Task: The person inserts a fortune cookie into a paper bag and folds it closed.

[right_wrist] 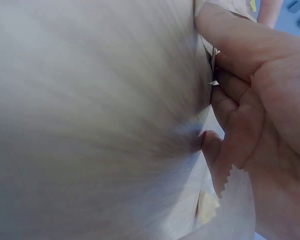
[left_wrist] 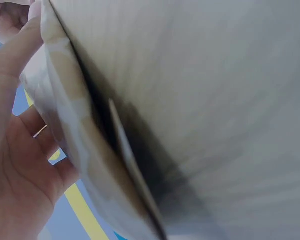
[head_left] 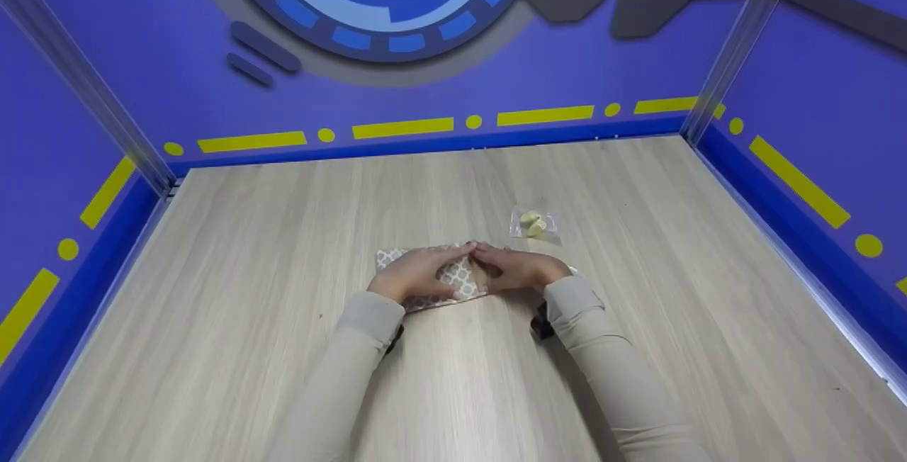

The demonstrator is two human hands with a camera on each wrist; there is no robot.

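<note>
A flat packet in tan-and-white patterned paper (head_left: 460,279) lies on the table beneath both hands. My left hand (head_left: 419,274) holds it across the top, thumb at the near edge and fingertips at the far edge. My right hand (head_left: 517,268) grips its right end, thumb near and fingers far, the fingertips of both hands meeting. In the left wrist view the paper's edge (left_wrist: 97,145) stands slightly apart from a thin layer beside it. A translucent tape strip (right_wrist: 235,205) with a jagged end hangs by my right palm.
Behind the right hand lies a small clear plastic bag (head_left: 521,229) with pale yellow pieces (head_left: 535,224) in it. Blue-purple panels (head_left: 397,104) wall in the wooden table (head_left: 248,249) at the back and both sides.
</note>
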